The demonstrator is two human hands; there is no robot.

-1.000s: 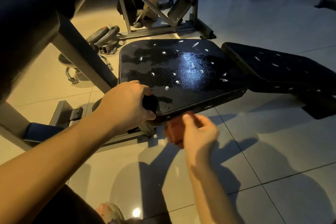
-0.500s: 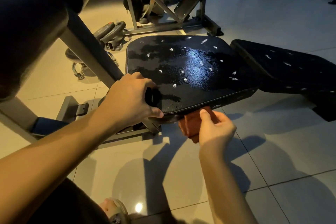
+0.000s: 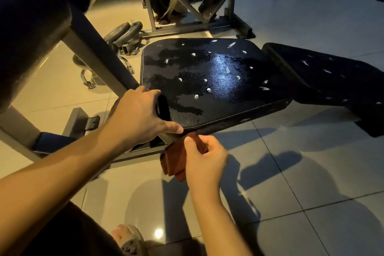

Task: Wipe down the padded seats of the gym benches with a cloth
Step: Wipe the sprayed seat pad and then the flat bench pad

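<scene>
A black padded bench seat (image 3: 209, 81) lies in the middle of the view, shiny and wet in patches, with small white tears in its cover. My left hand (image 3: 141, 114) grips a black object at the seat's near left corner, thumb along the front edge. Just below that edge, my right hand (image 3: 204, 155) holds a folded reddish-brown cloth (image 3: 174, 161), fingers curled round it. A second black pad (image 3: 324, 77), the backrest, stretches off to the right.
A grey steel frame bar (image 3: 97, 52) slants past the seat's left side, under a big dark roller pad (image 3: 31, 16). Weight plates (image 3: 124, 33) lie on the tiled floor behind. Another machine (image 3: 187, 16) with a crouching person stands at the back. My sandalled foot (image 3: 128, 239) is below.
My right hand has drawn the cloth a little down and away from the seat's front edge. My left hand keeps its grip at the corner; the camera has shifted slightly.
</scene>
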